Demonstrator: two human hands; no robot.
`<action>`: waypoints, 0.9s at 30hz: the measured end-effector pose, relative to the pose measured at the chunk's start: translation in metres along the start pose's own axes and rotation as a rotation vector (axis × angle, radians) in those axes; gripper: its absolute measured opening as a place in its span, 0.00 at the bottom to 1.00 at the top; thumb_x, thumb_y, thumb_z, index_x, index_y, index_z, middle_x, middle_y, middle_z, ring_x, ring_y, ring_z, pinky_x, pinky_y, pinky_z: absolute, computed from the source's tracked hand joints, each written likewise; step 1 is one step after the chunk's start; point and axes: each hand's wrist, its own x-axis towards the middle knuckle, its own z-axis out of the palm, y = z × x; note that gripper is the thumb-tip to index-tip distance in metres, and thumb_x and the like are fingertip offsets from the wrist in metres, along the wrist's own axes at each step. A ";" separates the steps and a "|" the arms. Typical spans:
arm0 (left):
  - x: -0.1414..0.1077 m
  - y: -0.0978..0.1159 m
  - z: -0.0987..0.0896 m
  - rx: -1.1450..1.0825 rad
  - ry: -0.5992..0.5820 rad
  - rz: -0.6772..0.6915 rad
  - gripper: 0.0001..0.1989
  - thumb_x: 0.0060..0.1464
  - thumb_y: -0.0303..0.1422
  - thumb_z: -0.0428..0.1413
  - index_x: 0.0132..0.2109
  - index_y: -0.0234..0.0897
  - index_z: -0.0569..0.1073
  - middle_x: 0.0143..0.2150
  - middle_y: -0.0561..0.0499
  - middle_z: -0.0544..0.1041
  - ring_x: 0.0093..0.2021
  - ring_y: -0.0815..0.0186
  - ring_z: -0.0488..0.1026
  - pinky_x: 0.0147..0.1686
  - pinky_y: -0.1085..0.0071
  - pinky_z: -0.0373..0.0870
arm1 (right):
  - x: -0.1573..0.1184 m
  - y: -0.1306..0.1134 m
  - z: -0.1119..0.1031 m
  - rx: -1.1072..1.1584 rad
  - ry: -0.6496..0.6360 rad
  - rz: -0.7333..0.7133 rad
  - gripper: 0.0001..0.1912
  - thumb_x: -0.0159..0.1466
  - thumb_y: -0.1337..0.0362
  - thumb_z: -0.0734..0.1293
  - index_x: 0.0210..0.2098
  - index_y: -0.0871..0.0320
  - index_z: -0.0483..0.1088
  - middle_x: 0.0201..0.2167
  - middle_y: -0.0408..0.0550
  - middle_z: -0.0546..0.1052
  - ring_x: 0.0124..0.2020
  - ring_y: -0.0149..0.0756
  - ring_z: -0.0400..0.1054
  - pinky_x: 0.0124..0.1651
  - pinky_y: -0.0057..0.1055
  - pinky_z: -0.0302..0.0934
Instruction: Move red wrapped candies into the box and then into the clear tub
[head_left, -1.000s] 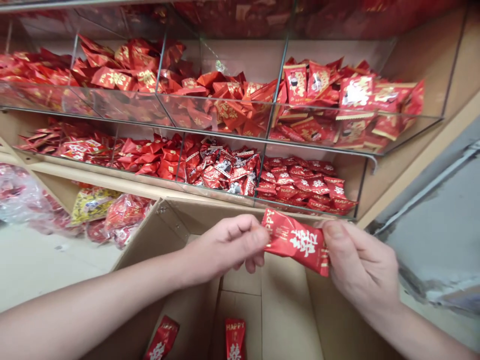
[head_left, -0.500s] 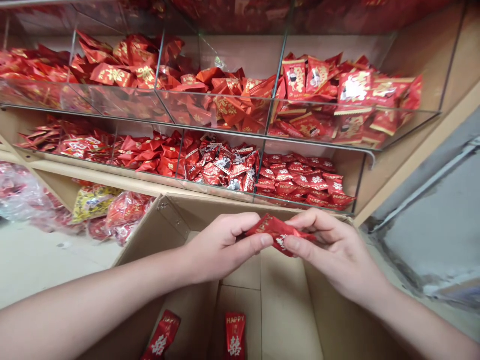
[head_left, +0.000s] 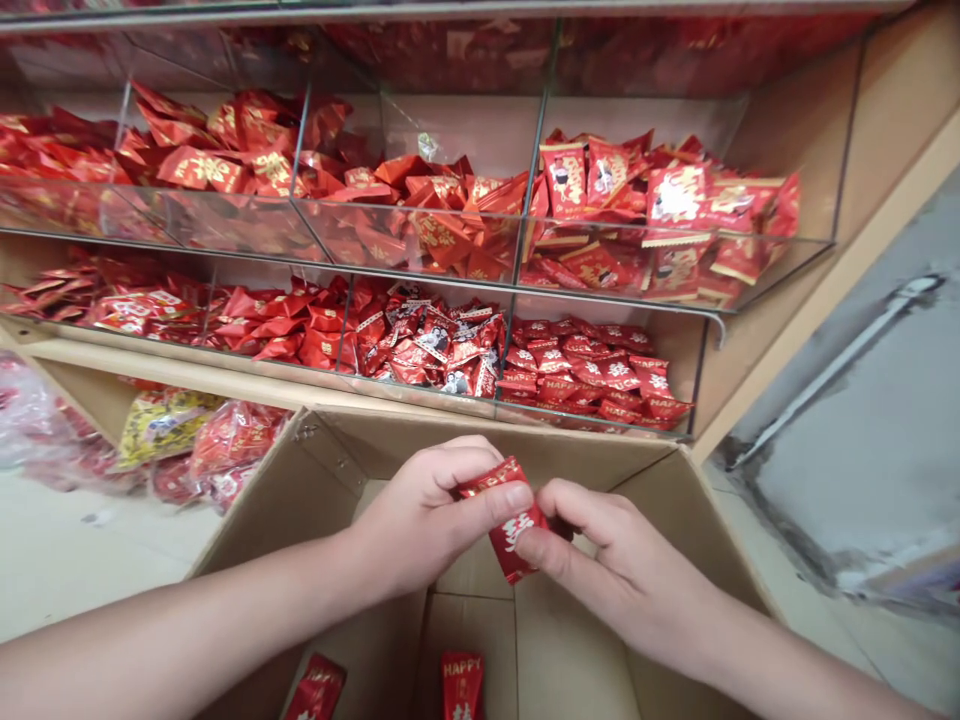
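A small red packet [head_left: 510, 530] with a white character and gold lettering is held over an open cardboard box [head_left: 585, 440]. My left hand [head_left: 442, 510] pinches its upper left part between thumb and fingers. On its right side, the thumb and bent fingers of my right hand [head_left: 600, 550] grip the packet too; part of it is hidden there. Lower in the view, two similar packets lie inside the box, one at the left [head_left: 318, 688] and one nearer the middle [head_left: 462, 686].
Behind the box stands a wooden shelf [head_left: 780, 330] with clear dividers and several heaps of red packets [head_left: 592, 370]. Bagged packets [head_left: 232, 440] and a yellow bag [head_left: 166, 428] sit at lower left. A grey wall [head_left: 877, 400] is at the right.
The held packet has turned from nearly level to steeply tilted, and both hands have shifted slightly lower and left. The shelf, box and lying packets sit lower in view.
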 end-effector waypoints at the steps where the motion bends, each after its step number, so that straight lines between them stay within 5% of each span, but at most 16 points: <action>1: 0.000 0.000 0.001 -0.014 0.012 0.000 0.14 0.54 0.35 0.51 0.26 0.31 0.72 0.26 0.54 0.63 0.28 0.72 0.61 0.29 0.75 0.60 | 0.000 0.000 0.000 0.022 0.001 0.006 0.15 0.63 0.56 0.56 0.28 0.59 0.64 0.24 0.41 0.69 0.26 0.26 0.60 0.29 0.25 0.55; 5: 0.000 0.000 0.005 -0.256 0.046 -0.104 0.14 0.53 0.38 0.52 0.26 0.31 0.69 0.24 0.54 0.64 0.26 0.73 0.62 0.29 0.75 0.61 | -0.001 0.005 0.004 0.126 0.082 0.058 0.16 0.62 0.54 0.57 0.26 0.59 0.63 0.22 0.40 0.65 0.25 0.26 0.59 0.28 0.24 0.55; 9: 0.001 -0.002 0.008 -0.577 0.033 -0.283 0.13 0.45 0.35 0.59 0.38 0.34 0.68 0.27 0.54 0.70 0.27 0.72 0.66 0.30 0.74 0.64 | -0.001 0.011 0.012 0.242 0.111 0.110 0.16 0.61 0.53 0.58 0.28 0.59 0.64 0.24 0.42 0.67 0.26 0.27 0.61 0.29 0.25 0.58; 14: 0.003 -0.005 0.008 -0.638 0.035 -0.324 0.11 0.47 0.35 0.58 0.27 0.30 0.69 0.24 0.54 0.70 0.25 0.74 0.65 0.30 0.75 0.63 | 0.003 0.011 0.010 0.404 0.081 0.184 0.17 0.59 0.51 0.60 0.26 0.59 0.62 0.23 0.42 0.66 0.26 0.28 0.63 0.29 0.27 0.60; 20: 0.001 -0.008 0.010 -0.736 0.028 -0.357 0.13 0.50 0.39 0.55 0.29 0.30 0.69 0.24 0.54 0.71 0.25 0.74 0.65 0.29 0.76 0.62 | 0.005 0.009 0.010 0.527 0.063 0.200 0.17 0.59 0.51 0.61 0.26 0.60 0.62 0.23 0.41 0.64 0.25 0.27 0.62 0.29 0.26 0.62; 24: 0.000 -0.008 0.009 -0.719 0.062 -0.382 0.11 0.44 0.34 0.61 0.31 0.32 0.68 0.26 0.56 0.70 0.27 0.76 0.65 0.31 0.77 0.62 | 0.003 0.012 0.010 0.312 0.096 0.178 0.17 0.61 0.52 0.58 0.28 0.60 0.64 0.23 0.43 0.67 0.26 0.28 0.64 0.28 0.27 0.63; 27: 0.002 -0.009 0.007 -0.764 0.028 -0.473 0.12 0.44 0.35 0.61 0.31 0.31 0.69 0.27 0.53 0.72 0.28 0.73 0.68 0.32 0.75 0.63 | -0.001 0.015 0.004 -0.060 0.216 -0.035 0.15 0.59 0.55 0.62 0.39 0.59 0.64 0.33 0.48 0.71 0.29 0.30 0.65 0.31 0.28 0.64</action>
